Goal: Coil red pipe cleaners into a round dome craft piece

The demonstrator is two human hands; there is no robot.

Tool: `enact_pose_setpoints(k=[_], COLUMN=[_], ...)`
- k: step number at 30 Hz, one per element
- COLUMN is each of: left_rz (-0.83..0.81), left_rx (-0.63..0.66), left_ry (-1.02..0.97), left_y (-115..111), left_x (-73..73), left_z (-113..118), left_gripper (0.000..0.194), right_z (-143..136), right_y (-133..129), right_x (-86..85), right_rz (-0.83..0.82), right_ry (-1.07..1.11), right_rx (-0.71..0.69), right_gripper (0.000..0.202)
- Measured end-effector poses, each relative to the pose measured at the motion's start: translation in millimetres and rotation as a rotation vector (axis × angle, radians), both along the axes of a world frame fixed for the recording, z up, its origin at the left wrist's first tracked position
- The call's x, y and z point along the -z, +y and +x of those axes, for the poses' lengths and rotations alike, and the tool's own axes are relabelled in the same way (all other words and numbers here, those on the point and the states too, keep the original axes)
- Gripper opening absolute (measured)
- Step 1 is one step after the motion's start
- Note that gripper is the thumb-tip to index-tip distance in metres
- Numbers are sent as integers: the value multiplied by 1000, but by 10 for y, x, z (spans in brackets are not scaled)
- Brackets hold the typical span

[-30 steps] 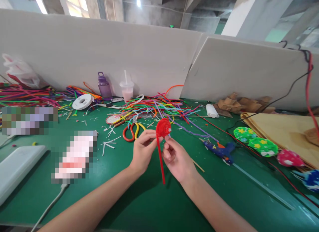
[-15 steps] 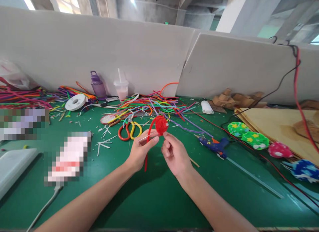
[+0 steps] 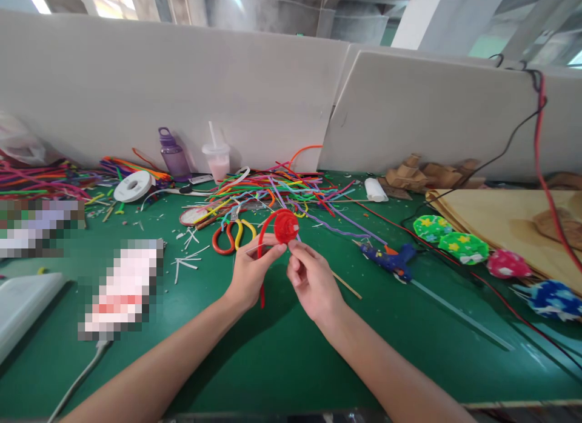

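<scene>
A red pipe cleaner coil (image 3: 285,226), wound into a round with a pale bit at its middle, is held up between both hands above the green table. My left hand (image 3: 252,268) is closed, its thumb and fingers pinching the coil's lower left edge. A loose red tail arcs over that hand and hangs below it. My right hand (image 3: 313,277) is closed too, thumb and forefinger pinched at the coil's lower right edge. Just behind the left hand lie scissors (image 3: 222,240) with one red and one yellow handle loop.
Loose coloured pipe cleaners (image 3: 291,189) are heaped behind the hands. At right lie a blue glue gun (image 3: 391,262) with a long glue stick and several fuzzy decorated pieces (image 3: 464,247). A purple bottle (image 3: 175,156), a lidded cup (image 3: 216,161) and a white spool (image 3: 133,186) stand behind.
The coil has turned a little and shifted slightly left along with both hands. Its red tail still hangs by the left hand. The whole view has shifted a little.
</scene>
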State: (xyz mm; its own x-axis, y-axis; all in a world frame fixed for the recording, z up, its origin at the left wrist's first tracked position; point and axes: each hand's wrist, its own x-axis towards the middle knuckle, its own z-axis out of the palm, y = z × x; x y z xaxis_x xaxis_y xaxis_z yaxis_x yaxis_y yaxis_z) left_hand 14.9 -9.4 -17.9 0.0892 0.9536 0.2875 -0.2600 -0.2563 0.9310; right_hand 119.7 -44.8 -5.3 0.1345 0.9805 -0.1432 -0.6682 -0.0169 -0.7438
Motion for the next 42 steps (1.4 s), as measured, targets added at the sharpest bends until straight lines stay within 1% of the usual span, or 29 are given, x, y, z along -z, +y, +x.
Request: enact_pose_setpoints(k=[5, 7, 10, 15, 21, 24, 26, 30, 32, 34, 38, 40, 42], left_rz=[6, 37, 140, 344, 508, 468, 386, 244, 232, 268, 348, 324, 261], left_rx=[21, 2, -54, -129, -173, -146, -104, -28, -9, -18, -80, -86, -79], left_ry=[6, 26, 84, 238, 383, 353, 291, 210, 202, 240, 312, 296, 261], left_y=[22, 31, 41, 43, 7, 2, 5, -6, -21, -33, -23, -7, 5], left_x=[38, 51, 58, 61, 35, 21, 27, 46, 38, 20, 7, 20, 38], left_z=[-21, -29, -37, -50, -87, -89, -77, -36, -20, -11, -8, -9, -11], left_gripper=[10, 10, 9, 8, 19, 17, 14, 19, 23, 25, 14, 16, 23], right_z=[8, 7, 7, 29, 56, 51, 45, 43, 46, 49, 48, 47, 47], right_y=[3, 4, 8, 20, 33, 29, 26, 26, 29, 30, 34, 36, 35], right_x=[36, 44, 43, 27, 13, 8, 6, -2, -8, -11, -9, -7, -6], right_rz=[28, 38, 37, 42, 73, 80, 80, 77, 79, 79, 90, 99, 92], right_ry=[8, -1, -11, -11, -16, -23, -39, -89, -112, -124, -128, -121, -105], right_rx=[-69, -108, -125, -81, -73, -76, -82, -68, -48, -34, -23, -23, -20], right_gripper=[16, 16, 17, 24, 23, 26, 27, 23, 20, 16, 14, 17, 17])
